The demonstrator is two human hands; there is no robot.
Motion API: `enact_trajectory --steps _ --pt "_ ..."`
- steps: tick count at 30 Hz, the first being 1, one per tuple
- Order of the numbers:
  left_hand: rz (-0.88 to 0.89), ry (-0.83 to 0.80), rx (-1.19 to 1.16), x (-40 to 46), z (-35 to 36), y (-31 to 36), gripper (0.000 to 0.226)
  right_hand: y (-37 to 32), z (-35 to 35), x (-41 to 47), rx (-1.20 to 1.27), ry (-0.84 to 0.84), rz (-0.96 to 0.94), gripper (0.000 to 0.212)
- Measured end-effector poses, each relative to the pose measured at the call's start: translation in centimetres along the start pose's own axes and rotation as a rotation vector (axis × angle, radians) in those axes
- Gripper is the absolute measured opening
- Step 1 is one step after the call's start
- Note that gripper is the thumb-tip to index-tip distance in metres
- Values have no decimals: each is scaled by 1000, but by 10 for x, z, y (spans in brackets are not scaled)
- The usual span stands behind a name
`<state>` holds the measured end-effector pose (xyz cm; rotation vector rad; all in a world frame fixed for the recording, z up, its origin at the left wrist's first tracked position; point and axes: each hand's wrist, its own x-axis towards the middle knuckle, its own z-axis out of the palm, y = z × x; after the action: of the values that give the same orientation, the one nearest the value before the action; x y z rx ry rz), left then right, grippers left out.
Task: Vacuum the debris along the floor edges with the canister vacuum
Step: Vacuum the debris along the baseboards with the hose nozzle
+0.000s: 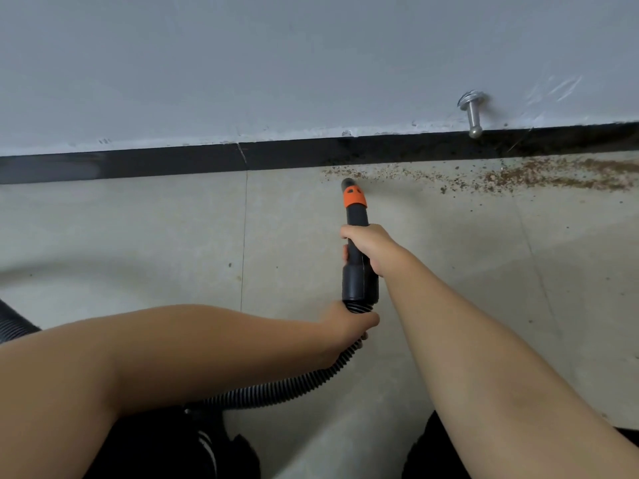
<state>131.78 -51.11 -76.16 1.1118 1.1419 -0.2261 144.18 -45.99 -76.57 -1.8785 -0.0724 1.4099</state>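
Note:
A black vacuum nozzle (356,216) with an orange collar points at the floor edge, its tip just short of the black skirting (173,164). My right hand (370,247) grips the nozzle tube at its middle. My left hand (345,326) grips the ribbed black hose (276,392) where it joins the tube. Brown crumbly debris (518,176) lies in a strip along the skirting, thin near the nozzle tip and thicker toward the right. The canister itself is out of view.
A metal door stop (472,112) sticks out of the grey wall (276,63) above the debris. Pale floor tiles (138,236) run left of the nozzle. More hose (14,326) shows at the left edge. Dark shoes (221,451) are at the bottom.

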Motion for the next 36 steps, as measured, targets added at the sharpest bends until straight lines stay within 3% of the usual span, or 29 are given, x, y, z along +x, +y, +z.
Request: enact_trajectory --steps 14,26,36 --pt "14 -85 -66 31 57 23 13 -2 -72 20 21 166 -10 12" --pt "-21 35 -203 22 38 0 10 0 -21 16 -135 -21 -39 11" --pt "-36 131 -219 24 7 -6 20 -9 18 22 -134 -139 -49 11"
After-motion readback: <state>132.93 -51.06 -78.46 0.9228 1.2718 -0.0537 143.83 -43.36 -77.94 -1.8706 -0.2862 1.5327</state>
